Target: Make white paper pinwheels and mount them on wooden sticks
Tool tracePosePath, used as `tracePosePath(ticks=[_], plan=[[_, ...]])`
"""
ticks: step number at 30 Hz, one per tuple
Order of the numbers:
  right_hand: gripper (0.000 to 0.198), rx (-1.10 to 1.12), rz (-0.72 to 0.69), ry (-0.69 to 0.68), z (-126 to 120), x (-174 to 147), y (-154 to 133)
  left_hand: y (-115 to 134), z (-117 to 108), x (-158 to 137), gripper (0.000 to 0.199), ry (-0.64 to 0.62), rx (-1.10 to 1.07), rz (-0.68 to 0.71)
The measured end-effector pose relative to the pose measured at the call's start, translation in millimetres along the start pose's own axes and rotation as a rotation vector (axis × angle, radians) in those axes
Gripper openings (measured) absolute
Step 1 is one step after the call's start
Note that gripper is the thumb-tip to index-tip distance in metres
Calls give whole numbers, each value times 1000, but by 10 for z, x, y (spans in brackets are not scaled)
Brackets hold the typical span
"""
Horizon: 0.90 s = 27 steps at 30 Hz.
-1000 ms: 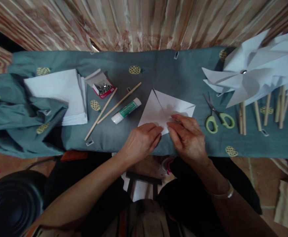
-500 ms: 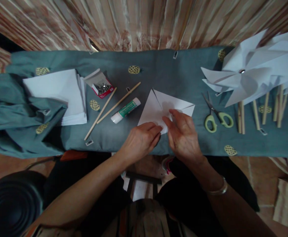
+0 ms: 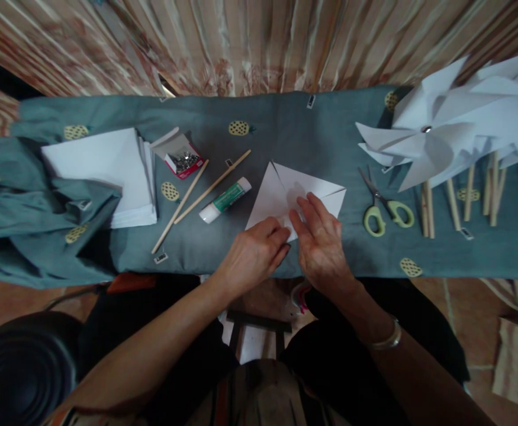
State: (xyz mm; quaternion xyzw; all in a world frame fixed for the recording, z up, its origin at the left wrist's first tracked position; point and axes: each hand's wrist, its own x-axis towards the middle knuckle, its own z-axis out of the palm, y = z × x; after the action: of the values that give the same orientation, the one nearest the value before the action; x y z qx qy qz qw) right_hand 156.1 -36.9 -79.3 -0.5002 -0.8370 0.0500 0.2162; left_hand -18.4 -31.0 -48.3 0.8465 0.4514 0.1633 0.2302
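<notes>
A white paper square point(image 3: 265, 192) with slits running in from its corners lies on the cloth in front of me. My left hand point(image 3: 256, 248) is closed at its near edge, thumb and fingers pinching the paper there. On the paper's right half lies my right hand point(image 3: 323, 239), fingers stretched out and fairly flat, its fingertips close to the left ones. Both hands cover the near part of the sheet. Left of the paper rest a glue stick point(image 3: 225, 200) and two thin wooden sticks point(image 3: 181, 207) point(image 3: 214, 186). Green-handled scissors point(image 3: 385, 207) lie to the right.
Further left are an open box of metal pins point(image 3: 183, 157) and a stack of white paper point(image 3: 103, 171). Several paper pinwheels point(image 3: 445, 118) on wooden sticks lie at the right. A striped curtain point(image 3: 259, 47) hangs behind the cloth-covered table point(image 3: 285, 121).
My right hand has shifted slightly left and its fingers have flattened onto the paper. My left hand keeps its pinch. The view has shifted a little.
</notes>
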Motion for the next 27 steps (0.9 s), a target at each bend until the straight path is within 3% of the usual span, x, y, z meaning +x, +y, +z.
tracePosePath(ticks=[10,16,22,27], plan=[[50,92,39,-44,-59,72,15,-2,16,15,16,8,54,10],[50,112,135,33,-267,222,258,1,5,21,17,8,129,36],[45,-24,206,-40,-297,442,498,-3,-27,11,20,-26,181,54],[42,41,236,-3,-373,425,615,-53,-111,14,22,-17,217,123]])
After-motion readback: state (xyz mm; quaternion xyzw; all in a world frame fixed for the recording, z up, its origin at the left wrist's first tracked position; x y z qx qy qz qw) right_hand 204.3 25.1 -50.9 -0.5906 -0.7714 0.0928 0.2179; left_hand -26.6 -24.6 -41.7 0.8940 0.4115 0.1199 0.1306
